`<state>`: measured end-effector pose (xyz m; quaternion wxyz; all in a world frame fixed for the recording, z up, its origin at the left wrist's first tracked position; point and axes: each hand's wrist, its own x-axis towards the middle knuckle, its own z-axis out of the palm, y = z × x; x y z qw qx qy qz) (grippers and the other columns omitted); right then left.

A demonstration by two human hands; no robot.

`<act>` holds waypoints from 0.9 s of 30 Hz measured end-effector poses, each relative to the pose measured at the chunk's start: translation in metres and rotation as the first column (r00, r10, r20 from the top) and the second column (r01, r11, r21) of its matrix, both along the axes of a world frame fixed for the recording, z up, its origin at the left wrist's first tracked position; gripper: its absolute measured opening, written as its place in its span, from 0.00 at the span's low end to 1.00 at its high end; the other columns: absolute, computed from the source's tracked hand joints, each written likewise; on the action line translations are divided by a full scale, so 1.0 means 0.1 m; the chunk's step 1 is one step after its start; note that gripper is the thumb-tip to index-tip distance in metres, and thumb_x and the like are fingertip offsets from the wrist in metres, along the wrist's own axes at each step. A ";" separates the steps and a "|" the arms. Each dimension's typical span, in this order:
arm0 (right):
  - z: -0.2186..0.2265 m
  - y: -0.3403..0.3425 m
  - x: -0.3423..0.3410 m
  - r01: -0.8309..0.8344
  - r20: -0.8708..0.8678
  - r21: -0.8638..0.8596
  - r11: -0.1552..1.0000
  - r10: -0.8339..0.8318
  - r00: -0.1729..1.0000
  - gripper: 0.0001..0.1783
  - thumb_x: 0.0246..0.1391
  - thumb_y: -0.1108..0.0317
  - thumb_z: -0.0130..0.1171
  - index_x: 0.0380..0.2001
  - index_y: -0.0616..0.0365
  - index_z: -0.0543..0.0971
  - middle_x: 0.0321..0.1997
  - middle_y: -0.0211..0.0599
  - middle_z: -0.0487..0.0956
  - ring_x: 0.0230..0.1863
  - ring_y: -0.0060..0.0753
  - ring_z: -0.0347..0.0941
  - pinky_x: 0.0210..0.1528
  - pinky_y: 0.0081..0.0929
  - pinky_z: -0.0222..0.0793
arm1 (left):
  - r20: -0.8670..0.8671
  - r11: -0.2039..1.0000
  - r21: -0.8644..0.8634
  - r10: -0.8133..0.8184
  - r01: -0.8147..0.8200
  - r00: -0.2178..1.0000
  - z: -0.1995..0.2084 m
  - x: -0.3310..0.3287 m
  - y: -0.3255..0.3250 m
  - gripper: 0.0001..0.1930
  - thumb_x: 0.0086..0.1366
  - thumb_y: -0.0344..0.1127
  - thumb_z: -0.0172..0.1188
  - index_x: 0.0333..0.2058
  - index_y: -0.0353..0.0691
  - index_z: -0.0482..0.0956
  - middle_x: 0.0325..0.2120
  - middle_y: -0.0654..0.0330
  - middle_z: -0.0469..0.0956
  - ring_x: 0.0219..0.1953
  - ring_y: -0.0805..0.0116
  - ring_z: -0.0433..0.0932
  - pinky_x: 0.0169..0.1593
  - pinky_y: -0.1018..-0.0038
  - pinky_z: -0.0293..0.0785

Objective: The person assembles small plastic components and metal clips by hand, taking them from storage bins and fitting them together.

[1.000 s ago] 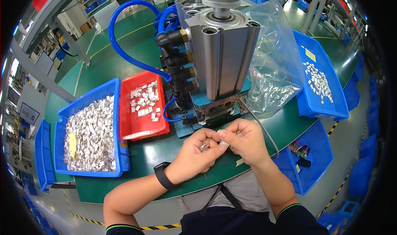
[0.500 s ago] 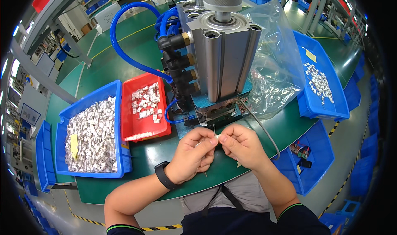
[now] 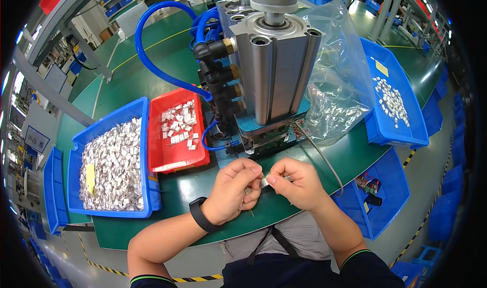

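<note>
Just in front of the press, both my hands meet over the green table. My right hand (image 3: 298, 185) pinches a small white rectangular part (image 3: 264, 182) between thumb and fingertips, at the tips of my left hand. My left hand (image 3: 234, 190) is closed, thumb against the curled forefinger. Slivers of small parts show between its lower fingers, and a thin lead sticks out below; most of what it holds is hidden. The metal pneumatic press (image 3: 276, 72) stands right beyond my fingers, on a blue base.
To the left are a blue bin (image 3: 153, 186) heaped with small white parts and a red tray (image 3: 175, 164) with fewer. A clear plastic bag (image 3: 337, 80) leans behind the press, near a blue tray (image 3: 406, 135) at right. A grey cable (image 3: 324, 158) and blue hoses (image 3: 144, 60) curve around the press.
My right hand has shifted slightly down and right, drawing a little apart from the left fingertips. More of the white part now shows between them. My left hand has barely moved.
</note>
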<state>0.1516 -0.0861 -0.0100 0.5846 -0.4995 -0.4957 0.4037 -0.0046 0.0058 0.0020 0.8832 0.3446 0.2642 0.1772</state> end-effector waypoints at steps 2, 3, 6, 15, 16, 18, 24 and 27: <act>0.07 0.01 0.03 0.006 -0.141 -0.096 0.995 -0.020 0.990 0.06 0.57 0.71 0.55 0.27 0.61 0.73 0.21 0.27 0.73 0.19 0.12 0.64 0.20 0.11 0.58 | 0.023 1.000 -0.019 0.000 0.000 1.000 0.00 0.00 0.01 0.07 0.68 0.36 0.49 0.35 0.40 0.70 0.20 0.61 0.68 0.12 0.77 0.57 0.13 0.81 0.48; 0.11 0.01 0.05 0.003 -0.273 -0.194 0.981 -0.057 0.960 0.06 0.57 0.71 0.55 0.28 0.61 0.73 0.19 0.28 0.72 0.16 0.13 0.63 0.17 0.12 0.57 | 0.050 0.999 -0.040 -0.003 0.005 0.999 0.01 0.00 0.01 0.08 0.68 0.37 0.49 0.35 0.39 0.70 0.21 0.61 0.68 0.12 0.77 0.57 0.13 0.81 0.48; 0.21 0.09 0.13 0.057 -0.479 -0.225 0.973 -0.161 0.863 0.06 0.56 0.72 0.55 0.26 0.62 0.72 0.15 0.31 0.70 0.11 0.15 0.59 0.11 0.14 0.52 | 0.047 1.000 0.003 -0.020 0.020 0.999 0.03 0.02 0.00 0.09 0.69 0.38 0.48 0.36 0.39 0.70 0.21 0.60 0.67 0.12 0.77 0.57 0.13 0.81 0.48; 0.24 0.23 0.12 0.125 -0.476 -0.258 0.958 -0.239 0.846 0.08 0.55 0.71 0.56 0.24 0.63 0.72 0.15 0.29 0.69 0.11 0.14 0.57 0.11 0.14 0.50 | 0.041 0.999 -0.010 -0.040 0.041 0.998 0.02 0.03 0.02 0.08 0.69 0.36 0.47 0.37 0.38 0.70 0.20 0.60 0.67 0.13 0.77 0.57 0.13 0.81 0.48; 0.24 0.24 0.11 0.124 -0.476 -0.260 0.957 -0.239 0.846 0.08 0.55 0.71 0.56 0.24 0.63 0.72 0.15 0.29 0.69 0.11 0.14 0.57 0.11 0.14 0.50 | 0.041 0.999 -0.012 -0.040 0.040 0.998 0.02 0.03 0.02 0.08 0.69 0.36 0.47 0.37 0.38 0.70 0.20 0.60 0.67 0.13 0.77 0.57 0.13 0.81 0.48; 0.25 0.26 0.11 0.144 -0.460 -0.280 0.949 -0.264 0.848 0.08 0.54 0.72 0.54 0.23 0.61 0.70 0.13 0.31 0.68 0.09 0.16 0.57 0.10 0.15 0.50 | 0.038 0.999 -0.008 -0.038 0.038 0.999 0.03 0.03 0.02 0.08 0.69 0.35 0.47 0.37 0.37 0.70 0.20 0.60 0.67 0.13 0.76 0.57 0.13 0.81 0.48; 0.23 0.24 0.11 0.137 -0.495 -0.267 0.954 -0.258 0.830 0.08 0.55 0.71 0.57 0.25 0.63 0.72 0.15 0.29 0.68 0.10 0.13 0.56 0.11 0.14 0.49 | 0.045 0.999 -0.013 -0.037 0.038 0.998 0.03 0.03 0.01 0.08 0.69 0.35 0.46 0.36 0.38 0.70 0.20 0.60 0.67 0.13 0.77 0.57 0.13 0.82 0.49; 0.23 0.24 0.11 0.134 -0.495 -0.263 0.956 -0.253 0.832 0.08 0.55 0.71 0.56 0.25 0.63 0.72 0.15 0.29 0.68 0.10 0.13 0.56 0.11 0.14 0.49 | 0.044 0.999 -0.012 -0.041 0.041 0.998 0.03 0.03 0.01 0.07 0.69 0.35 0.47 0.36 0.38 0.69 0.20 0.60 0.67 0.13 0.77 0.57 0.13 0.82 0.49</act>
